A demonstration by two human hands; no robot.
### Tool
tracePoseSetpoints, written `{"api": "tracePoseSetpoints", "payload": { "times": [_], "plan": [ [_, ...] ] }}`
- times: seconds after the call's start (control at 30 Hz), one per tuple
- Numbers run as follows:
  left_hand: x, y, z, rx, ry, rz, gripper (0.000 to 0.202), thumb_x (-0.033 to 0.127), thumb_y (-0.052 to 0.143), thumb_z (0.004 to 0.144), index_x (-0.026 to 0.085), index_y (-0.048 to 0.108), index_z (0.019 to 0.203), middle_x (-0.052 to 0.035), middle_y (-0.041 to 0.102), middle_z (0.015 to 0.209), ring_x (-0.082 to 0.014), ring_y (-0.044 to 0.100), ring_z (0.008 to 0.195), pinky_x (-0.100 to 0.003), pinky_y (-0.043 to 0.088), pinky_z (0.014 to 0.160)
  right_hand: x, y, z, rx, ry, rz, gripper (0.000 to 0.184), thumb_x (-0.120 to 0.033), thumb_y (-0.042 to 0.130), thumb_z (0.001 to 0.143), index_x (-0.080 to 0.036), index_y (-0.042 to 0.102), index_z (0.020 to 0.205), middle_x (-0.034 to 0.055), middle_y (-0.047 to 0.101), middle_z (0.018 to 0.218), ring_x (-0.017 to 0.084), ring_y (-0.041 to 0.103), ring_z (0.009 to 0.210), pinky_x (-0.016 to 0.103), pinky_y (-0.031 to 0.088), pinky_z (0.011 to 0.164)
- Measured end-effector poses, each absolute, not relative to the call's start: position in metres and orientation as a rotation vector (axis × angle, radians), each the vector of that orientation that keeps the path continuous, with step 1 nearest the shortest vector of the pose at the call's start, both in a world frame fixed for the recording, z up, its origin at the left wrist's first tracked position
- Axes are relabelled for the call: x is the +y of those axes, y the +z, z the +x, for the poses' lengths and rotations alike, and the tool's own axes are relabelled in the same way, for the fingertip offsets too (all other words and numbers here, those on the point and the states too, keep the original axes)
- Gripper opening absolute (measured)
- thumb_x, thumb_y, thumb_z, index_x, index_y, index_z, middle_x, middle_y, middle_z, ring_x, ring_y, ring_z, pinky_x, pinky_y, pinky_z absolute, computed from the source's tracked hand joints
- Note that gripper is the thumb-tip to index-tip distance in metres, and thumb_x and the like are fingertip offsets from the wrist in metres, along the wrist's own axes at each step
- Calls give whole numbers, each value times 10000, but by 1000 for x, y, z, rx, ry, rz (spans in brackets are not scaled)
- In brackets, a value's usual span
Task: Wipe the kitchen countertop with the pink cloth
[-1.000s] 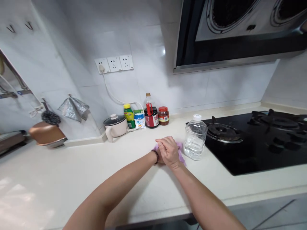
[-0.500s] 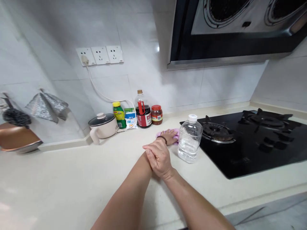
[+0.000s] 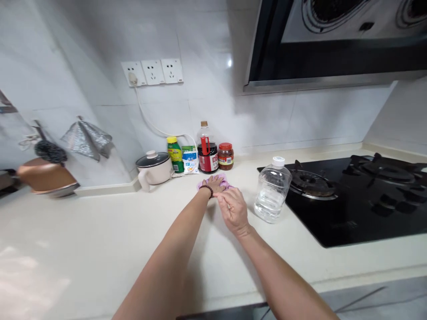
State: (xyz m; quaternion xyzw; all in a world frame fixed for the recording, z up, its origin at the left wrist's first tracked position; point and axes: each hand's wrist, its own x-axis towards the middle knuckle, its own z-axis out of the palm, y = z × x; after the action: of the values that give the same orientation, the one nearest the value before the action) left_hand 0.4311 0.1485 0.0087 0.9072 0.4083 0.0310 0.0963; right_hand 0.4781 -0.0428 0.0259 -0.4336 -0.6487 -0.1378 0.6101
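Note:
My left hand (image 3: 215, 182), with a dark bead bracelet (image 3: 207, 189) at its wrist, lies flat with fingers spread on a pink-purple cloth (image 3: 201, 183) on the countertop. My right hand (image 3: 233, 208) is closed just beside it, fingers curled and thumb against them. Its fingertips reach the near edge of my left hand by the wrist; what they hold, if anything, is hidden. To the right of my hands stands a large clear plastic bottle (image 3: 271, 195) with a white cap, partly filled with clear liquid.
Along the wall stand a lidded cream pot (image 3: 155, 171), a green bottle with a yellow cap (image 3: 175, 155), a white-blue packet (image 3: 191, 162), a dark sauce bottle (image 3: 208, 160) and a red-lidded jar (image 3: 226, 158). A black gas hob (image 3: 333, 222) lies right, beneath a range hood (image 3: 333, 62).
My left hand has moved left with the cloth. My right hand has come off the left forearm to beside the left hand. The view has shifted, and the bottle stays standing.

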Motion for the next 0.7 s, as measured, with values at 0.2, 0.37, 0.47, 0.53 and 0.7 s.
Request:
{"api": "tracePoseSetpoints", "payload": {
  "times": [0.2, 0.37, 0.47, 0.53, 0.7],
  "plan": [
    [172, 20, 335, 1520, -88, 2630, 732, 627, 279, 978, 342, 244, 1652, -45, 176, 1752, -355, 140, 1604, -678, 207, 1223, -36, 17, 487, -1463, -312, -1108, 293, -313, 470, 1065, -233, 745, 1003, 34, 739, 900, 208, 591, 896, 402, 438, 869],
    [159, 20, 275, 1636, -145, 2591, 717, 594, 256, 995, 327, 223, 1660, -48, 166, 1754, -354, 136, 1605, -667, 240, 1215, -30, 12, 492, -1414, -298, -1142, 319, -365, 470, 1063, -240, 760, 1013, 39, 741, 905, 219, 593, 918, 403, 444, 878],
    [144, 24, 265, 1651, -163, 2590, 732, 612, 238, 994, 324, 203, 1666, -45, 152, 1757, -344, 130, 1607, -657, 234, 1224, -27, 9, 494, -1410, -304, -1149, 329, -375, 470, 1064, -237, 765, 1017, 41, 736, 893, 220, 586, 920, 395, 442, 884],
    [132, 25, 264, 1651, -173, 2584, 744, 622, 230, 993, 317, 190, 1670, -47, 148, 1757, -343, 127, 1608, -659, 220, 1229, -25, 8, 494, -1404, -315, -1151, 338, -374, 467, 1065, -230, 765, 997, 43, 733, 883, 220, 579, 911, 389, 439, 881],
    [94, 27, 276, 1562, -215, 2591, 784, 642, 238, 982, 301, 136, 1680, -56, 107, 1763, -353, 93, 1612, -672, 180, 1238, -21, 7, 493, -1388, -321, -1172, 366, -397, 456, 1060, -219, 762, 963, 51, 731, 869, 225, 572, 893, 387, 436, 874]
  ]
}}
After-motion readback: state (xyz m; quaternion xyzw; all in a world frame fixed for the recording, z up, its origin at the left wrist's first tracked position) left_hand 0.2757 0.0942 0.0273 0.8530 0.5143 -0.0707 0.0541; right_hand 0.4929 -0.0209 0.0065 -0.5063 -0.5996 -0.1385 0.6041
